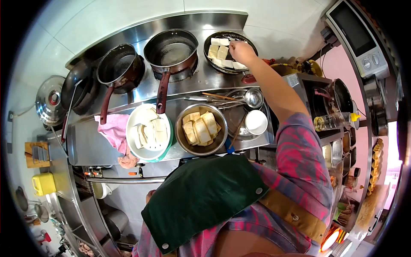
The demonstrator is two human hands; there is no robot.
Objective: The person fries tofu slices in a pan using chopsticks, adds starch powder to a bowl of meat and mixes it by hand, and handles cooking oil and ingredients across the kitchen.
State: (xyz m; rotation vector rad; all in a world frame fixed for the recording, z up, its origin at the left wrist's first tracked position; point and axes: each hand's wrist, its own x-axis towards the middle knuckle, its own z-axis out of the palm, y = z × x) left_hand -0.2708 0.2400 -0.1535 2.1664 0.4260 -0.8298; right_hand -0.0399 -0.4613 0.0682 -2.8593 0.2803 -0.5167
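Observation:
My right hand (241, 51) reaches over the frying pan (252, 39) at the back right, its fingers bent down among pale tofu slabs (222, 52). What the fingertips hold, if anything, is hidden. Of my left hand (149, 195) only a small part shows beside the green apron; its fingers are out of sight. On the steel counter, a white colander (133, 118) holds white slabs (147, 132). Right of it, a steel bowl (222, 139) contains yellowish fried-looking slabs (200, 129).
Two deep pans (171, 49) (117, 64) stand on the stove, handles pointing toward me. A ladle (253, 98) and white bowl (256, 122) lie on the right. A pink cloth (114, 131) is left of the colander. An oil bottle (332, 121) stands farther right.

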